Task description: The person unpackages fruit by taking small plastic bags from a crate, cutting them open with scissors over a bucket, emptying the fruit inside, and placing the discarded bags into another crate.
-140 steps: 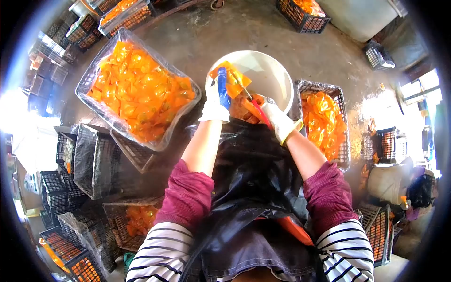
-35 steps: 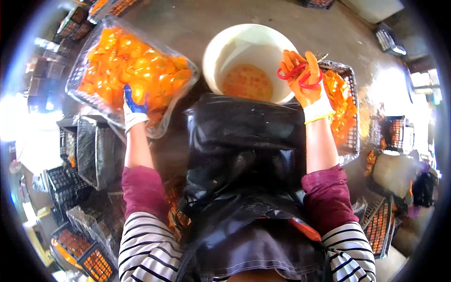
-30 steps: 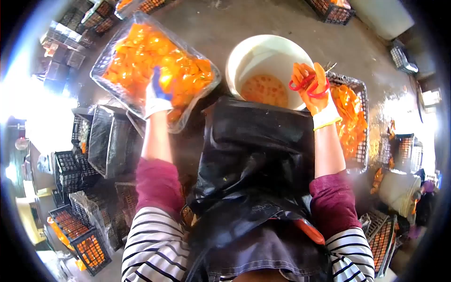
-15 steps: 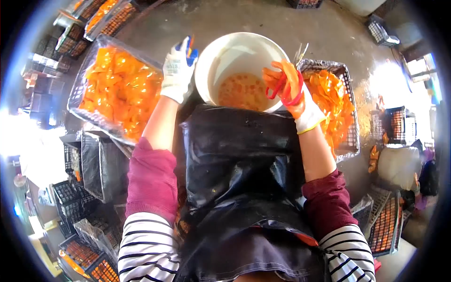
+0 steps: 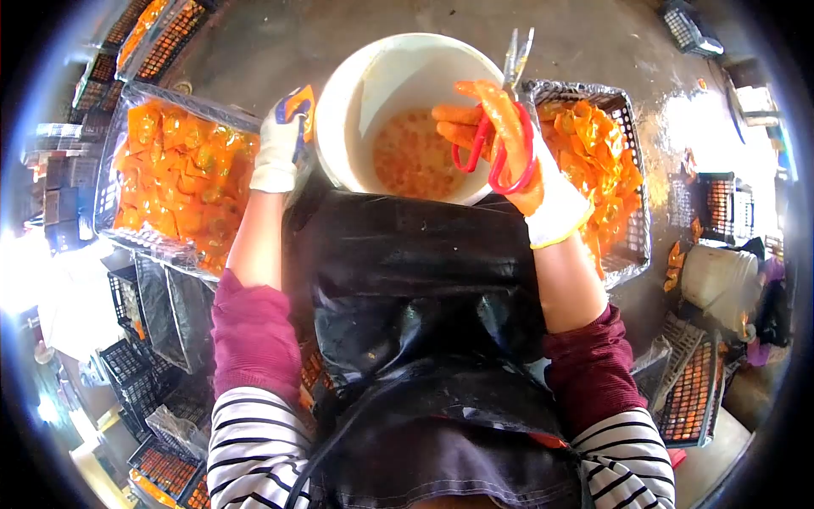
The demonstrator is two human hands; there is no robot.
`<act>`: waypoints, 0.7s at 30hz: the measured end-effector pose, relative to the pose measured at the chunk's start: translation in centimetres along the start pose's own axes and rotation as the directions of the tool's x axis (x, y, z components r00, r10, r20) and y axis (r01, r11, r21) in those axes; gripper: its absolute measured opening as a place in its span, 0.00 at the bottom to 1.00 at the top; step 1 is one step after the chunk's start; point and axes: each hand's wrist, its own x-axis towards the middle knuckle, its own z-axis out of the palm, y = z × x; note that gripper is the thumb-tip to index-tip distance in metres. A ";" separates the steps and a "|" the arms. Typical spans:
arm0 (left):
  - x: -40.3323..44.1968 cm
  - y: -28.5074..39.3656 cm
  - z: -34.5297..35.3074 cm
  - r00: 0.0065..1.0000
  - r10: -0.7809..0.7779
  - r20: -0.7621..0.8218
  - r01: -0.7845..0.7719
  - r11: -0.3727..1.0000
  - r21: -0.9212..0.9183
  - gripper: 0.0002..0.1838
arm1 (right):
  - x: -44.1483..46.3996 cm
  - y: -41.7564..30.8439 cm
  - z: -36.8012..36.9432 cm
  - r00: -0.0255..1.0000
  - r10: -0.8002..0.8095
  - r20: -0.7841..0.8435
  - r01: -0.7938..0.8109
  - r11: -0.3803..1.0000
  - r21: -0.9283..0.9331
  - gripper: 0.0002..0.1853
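My left hand (image 5: pixel 284 140), in a white glove with blue fingers, pinches a small orange packet (image 5: pixel 302 102) beside the left rim of a white bucket (image 5: pixel 339 93). Liquid with orange bits lies at the bucket's bottom. My right hand (image 5: pixel 513 157), in an orange and white glove, holds red-handled scissors (image 5: pixel 519 64) over the bucket's right side. Their blades point away from me and stand apart. Left of my left hand, a plastic-lined crate (image 5: pixel 106 187) is full of orange packets (image 5: pixel 178 174). Another crate (image 5: pixel 638 170) on the right holds orange pieces (image 5: pixel 591 161).
A black apron (image 5: pixel 424 263) covers my lap, close to the bucket. Stacked crates (image 5: pixel 170 42) stand at the upper left, with more dark crates (image 5: pixel 131 373) at the lower left. To the lower right are a crate of orange items (image 5: pixel 691 394) and a whitish container (image 5: pixel 719 276).
My left hand has come out of the left crate with an orange packet and is now beside the bucket. My right hand has kept the scissors and turned them so the blades point forward.
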 end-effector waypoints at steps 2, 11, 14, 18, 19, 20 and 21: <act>-1.3 2.0 0.2 0.993 -0.114 -0.031 0.105 0.970 -0.220 0.19 | -0.1 0.9 0.3 0.997 0.063 -0.035 -0.057 0.988 0.141 0.24; -6.0 8.0 4.6 0.982 0.120 -0.149 -0.138 0.984 -0.116 0.25 | 2.1 6.8 -1.0 0.986 0.144 0.088 -0.101 0.922 -0.375 0.14; -6.1 6.3 6.7 0.996 -0.086 -0.007 0.034 0.466 -0.884 0.25 | 2.5 8.3 -1.0 0.972 0.226 0.067 -0.179 0.893 -0.414 0.12; -7.5 4.5 7.7 0.995 -0.074 0.071 0.097 0.443 -0.891 0.26 | 0.2 5.0 2.1 0.954 0.273 0.123 -0.076 0.618 -0.783 0.30; -6.8 3.7 7.8 0.993 -0.082 0.088 0.115 0.454 -0.884 0.25 | 0.5 5.8 1.8 0.961 0.242 0.132 -0.036 0.585 -0.810 0.30; -6.8 3.6 8.3 0.995 -0.027 0.100 0.100 0.485 -0.869 0.26 | 1.2 7.0 1.3 0.967 0.209 0.143 0.005 0.549 -0.836 0.31; -6.8 3.4 8.6 0.993 0.026 0.117 0.086 0.516 -0.852 0.26 | 1.8 8.1 0.7 0.973 0.176 0.152 0.042 0.511 -0.859 0.31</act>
